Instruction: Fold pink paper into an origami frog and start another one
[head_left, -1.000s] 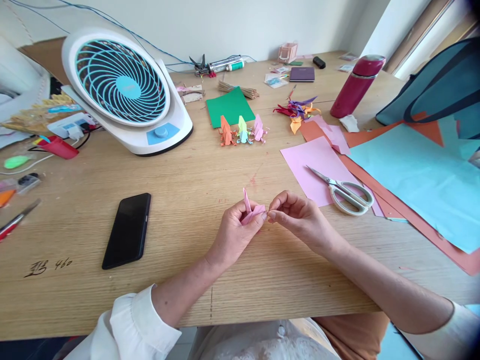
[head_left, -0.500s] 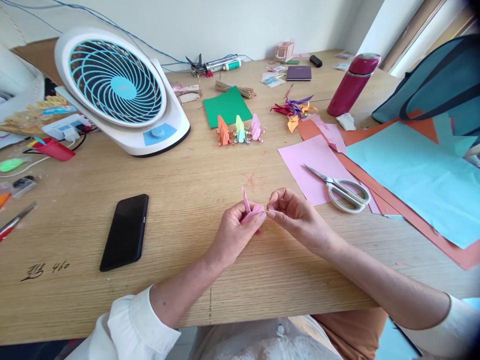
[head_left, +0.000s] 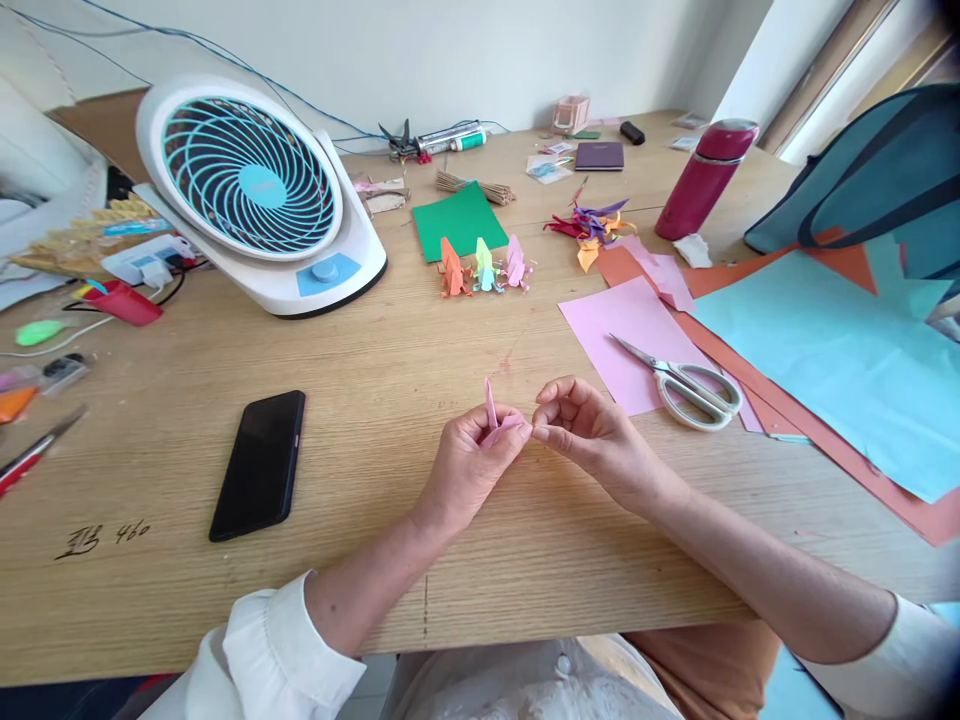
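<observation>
My left hand (head_left: 474, 455) pinches a small piece of folded pink paper (head_left: 491, 408), an origami shape, between thumb and fingers. One narrow point of it sticks straight up. Right beside the left thumb tip, my right hand (head_left: 592, 430) has thumb and forefinger closed at the paper's end, its other fingers curled loosely. The fingertips cover the spot where they meet. Farther back stand three finished-looking paper figures: an orange one (head_left: 451, 270), a green-and-blue one (head_left: 486, 268) and a pink one (head_left: 516, 264).
Scissors (head_left: 686, 382) lie on a pink sheet (head_left: 630, 325) at right, beside blue paper (head_left: 825, 370). A magenta flask (head_left: 705, 180) stands behind. A black phone (head_left: 259, 465) and a white fan (head_left: 360, 250) are at left. Green paper (head_left: 457, 220) and several colourful paper figures (head_left: 589, 225) lie farther back.
The view has shifted slightly. My hands stay together, with the folded pink paper turned a little so that less of its flat side shows.
</observation>
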